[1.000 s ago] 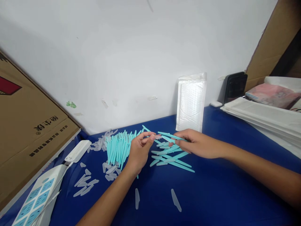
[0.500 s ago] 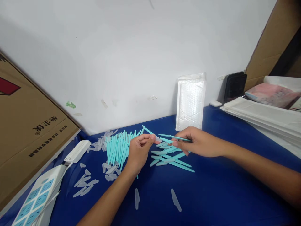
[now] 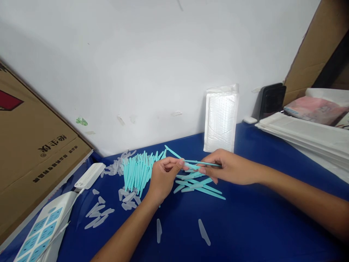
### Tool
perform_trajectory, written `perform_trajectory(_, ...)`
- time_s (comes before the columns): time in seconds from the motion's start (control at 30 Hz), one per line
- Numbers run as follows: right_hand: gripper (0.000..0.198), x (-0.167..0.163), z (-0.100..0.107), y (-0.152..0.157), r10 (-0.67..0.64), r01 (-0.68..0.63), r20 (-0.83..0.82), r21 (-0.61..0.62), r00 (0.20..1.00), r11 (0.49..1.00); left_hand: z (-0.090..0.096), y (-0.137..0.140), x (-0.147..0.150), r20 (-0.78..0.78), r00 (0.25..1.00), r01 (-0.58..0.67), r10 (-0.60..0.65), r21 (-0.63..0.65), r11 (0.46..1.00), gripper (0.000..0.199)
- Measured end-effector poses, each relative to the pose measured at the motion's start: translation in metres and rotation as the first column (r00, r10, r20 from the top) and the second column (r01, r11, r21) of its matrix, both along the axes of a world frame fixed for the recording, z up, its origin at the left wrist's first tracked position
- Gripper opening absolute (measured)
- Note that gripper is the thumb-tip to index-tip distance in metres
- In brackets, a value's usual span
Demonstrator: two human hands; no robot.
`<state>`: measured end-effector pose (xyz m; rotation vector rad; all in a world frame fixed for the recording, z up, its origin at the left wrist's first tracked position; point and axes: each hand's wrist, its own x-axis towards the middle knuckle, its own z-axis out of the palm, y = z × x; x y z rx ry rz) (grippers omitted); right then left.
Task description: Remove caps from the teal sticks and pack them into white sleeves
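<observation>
My right hand (image 3: 231, 166) is closed around turquoise eyebrow razors (image 3: 208, 163), two of which show, pointing left. In a pinch between thumb and fingers, my left hand (image 3: 165, 176) has a clear blade cap (image 3: 186, 165) at the tip of one razor. Fingers partly hide the cap, so I cannot tell how far it is on. Below the hands lies a crisscross group of capped razors (image 3: 200, 187). Left of my left hand is a dense pile of turquoise razors (image 3: 135, 173). Loose clear caps (image 3: 99, 214) are scattered further left, and two single caps (image 3: 204, 231) lie in front.
A silvery padded envelope (image 3: 220, 120) leans on the white wall. White envelopes (image 3: 297, 136) are stacked at right, near a black object (image 3: 272, 100). On the left are a power strip (image 3: 45, 229), a white device (image 3: 89, 175) and a cardboard box (image 3: 35, 153). The tabletop (image 3: 251, 222) is blue.
My hands have come closer together. The razor tip, which was just apart from or at the cap's edge, now meets the cap in my left fingers. The piles look the same.
</observation>
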<state>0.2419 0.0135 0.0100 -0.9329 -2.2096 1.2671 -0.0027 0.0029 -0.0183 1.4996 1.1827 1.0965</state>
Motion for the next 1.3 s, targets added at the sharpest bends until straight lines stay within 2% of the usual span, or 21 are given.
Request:
perform_trajectory(0.17, 0.045, -0.002, 0.000, -0.004, -0.003, 0.003, 0.013, -0.006, 1.000, 1.000, 0.000, -0.004, 0.003, 0.035, 0.997, 0.076, -0.075, -0.034, 0.997, 0.034)
perform_trajectory(0.27, 0.043, -0.001, 0.000, -0.003, -0.035, 0.035, 0.012, -0.002, 0.999, 0.999, 0.001, -0.005, 0.005, 0.001, 0.999, 0.049, -0.049, -0.027, 0.998, 0.035)
perform_trajectory(0.33, 0.040, 0.001, -0.001, 0.000, -0.066, 0.065, 0.018, 0.030, 0.998, 0.997, 0.002, -0.004, 0.005, -0.035, 0.999, -0.014, 0.014, 0.001, 1.000, 0.037)
perform_trajectory(0.43, 0.035, 0.006, -0.004, 0.007, -0.160, 0.145, 0.073, 0.182, 0.984, 0.973, 0.004, 0.000, 0.002, -0.045, 0.990, -0.134, 0.135, 0.029, 0.991, 0.039)
perform_trajectory(0.57, 0.037, 0.010, -0.009, 0.013, -0.315, 0.238, 0.120, 0.425, 0.941, 0.873, 0.008, 0.003, -0.002, -0.014, 0.983, -0.185, 0.184, -0.026, 0.982, 0.041)
perform_trajectory(0.63, 0.039, 0.011, -0.010, 0.014, -0.340, 0.252, 0.122, 0.456, 0.932, 0.854, 0.013, 0.001, -0.004, -0.039, 0.993, -0.109, 0.108, -0.010, 0.994, 0.042)
perform_trajectory(0.7, 0.038, 0.011, -0.011, 0.015, -0.342, 0.264, 0.106, 0.442, 0.934, 0.858, 0.021, -0.006, -0.006, -0.151, 0.982, 0.118, -0.116, 0.007, 0.993, 0.039)
perform_trajectory(0.73, 0.038, 0.011, -0.011, 0.015, -0.346, 0.273, 0.096, 0.435, 0.933, 0.858, 0.025, -0.010, -0.006, -0.233, 0.933, 0.278, -0.274, -0.018, 0.961, 0.037)
perform_trajectory(0.8, 0.039, 0.011, -0.010, 0.015, -0.365, 0.295, 0.085, 0.434, 0.927, 0.851, 0.032, -0.018, -0.007, -0.343, 0.754, 0.543, -0.559, -0.153, 0.826, 0.035)
perform_trajectory(0.87, 0.044, 0.011, -0.009, 0.015, -0.386, 0.309, 0.092, 0.445, 0.918, 0.841, 0.033, -0.023, -0.007, -0.380, 0.610, 0.652, -0.695, -0.258, 0.713, 0.041)
perform_trajectory(0.93, 0.048, 0.011, -0.008, 0.015, -0.405, 0.323, 0.095, 0.453, 0.909, 0.831, 0.030, -0.024, -0.005, -0.413, 0.549, 0.684, -0.727, -0.278, 0.674, 0.043)
perform_trajectory(1.03, 0.047, 0.011, -0.008, 0.015, -0.412, 0.333, 0.085, 0.454, 0.907, 0.827, 0.023, -0.022, -0.002, -0.469, 0.519, 0.704, -0.715, -0.239, 0.668, 0.036)
perform_trajectory(1.13, 0.042, 0.011, -0.008, 0.016, -0.405, 0.333, 0.076, 0.445, 0.911, 0.832, 0.022, -0.022, 0.000, -0.506, 0.521, 0.696, -0.688, -0.215, 0.685, 0.036)
perform_trajectory(1.3, 0.041, 0.010, -0.008, 0.017, -0.419, 0.346, 0.074, 0.446, 0.905, 0.825, 0.027, -0.031, 0.006, -0.525, 0.544, 0.681, -0.654, -0.179, 0.710, 0.053)
